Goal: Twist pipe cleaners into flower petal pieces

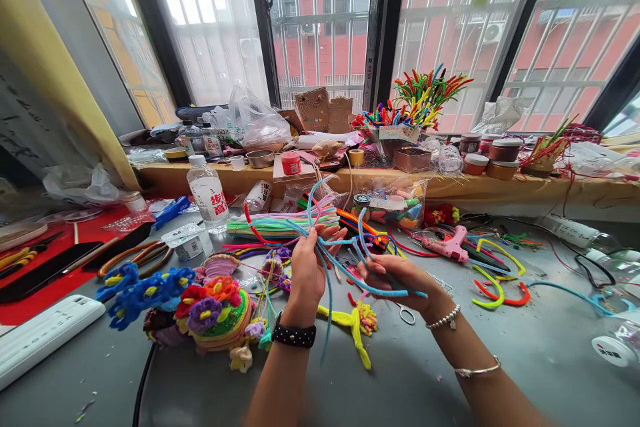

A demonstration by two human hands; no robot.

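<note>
Several blue pipe cleaners (344, 263), crossed and twisted together, are held up over the middle of the table. My left hand (309, 265) pinches them near the crossing, thumb and index finger closed and the other fingers partly extended. One long end hangs down past my left wrist. My right hand (400, 280) is closed around the ends on the right, some of which stick out beyond the fingers. Below the hands lies a yellow pipe-cleaner piece (357, 330) with a fuzzy flower head. To the left sits a cluster of colourful pipe-cleaner flowers (207, 310).
A bundle of pastel pipe cleaners (285, 223) lies behind the hands. A pink glue gun (453, 245) rests at right, scissors (406, 313) beneath my right hand. A water bottle (207, 195) stands at left, near a white power strip (47, 337). Jars and boxes line the windowsill (320, 177).
</note>
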